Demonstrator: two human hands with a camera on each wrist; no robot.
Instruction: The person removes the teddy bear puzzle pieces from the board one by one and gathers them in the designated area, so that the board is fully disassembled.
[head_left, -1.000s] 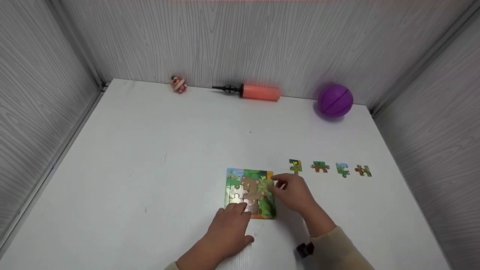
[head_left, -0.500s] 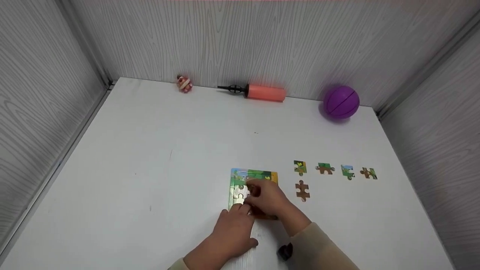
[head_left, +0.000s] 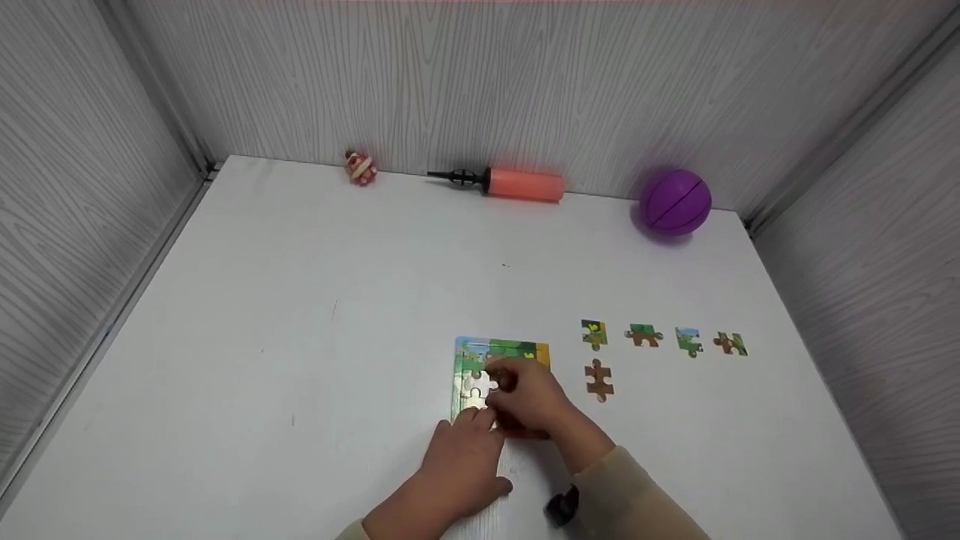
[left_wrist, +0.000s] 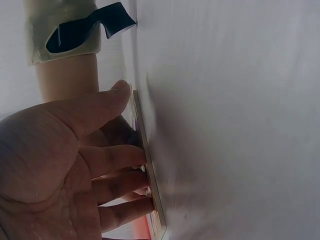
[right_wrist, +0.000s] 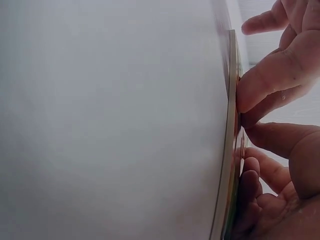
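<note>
A square puzzle board point(head_left: 457, 386) with a bear picture lies flat on the table, its lower right covered by the hands. My left hand point(head_left: 463, 465) rests its fingertips on the near left part of the board, thumb out to the side. Over the middle of the board, my right hand point(head_left: 536, 401) pinches a puzzle piece point(right_wrist: 243, 147) between thumb and forefinger, showing only as a thin sliver in the right wrist view. To the board's right lies a brown puzzle piece point(head_left: 599, 380). In the left wrist view, the left fingers point(left_wrist: 120, 187) meet the board's edge.
Several loose puzzle pieces form a row to the right, among them a green and brown one point(head_left: 644, 336). Along the back wall are a small reddish toy point(head_left: 361, 168), a red hand pump point(head_left: 525, 184) and a purple ball point(head_left: 676, 202).
My right hand has moved left from the board's right edge to its middle, uncovering the brown piece on the table. My left hand has stayed on the board.
</note>
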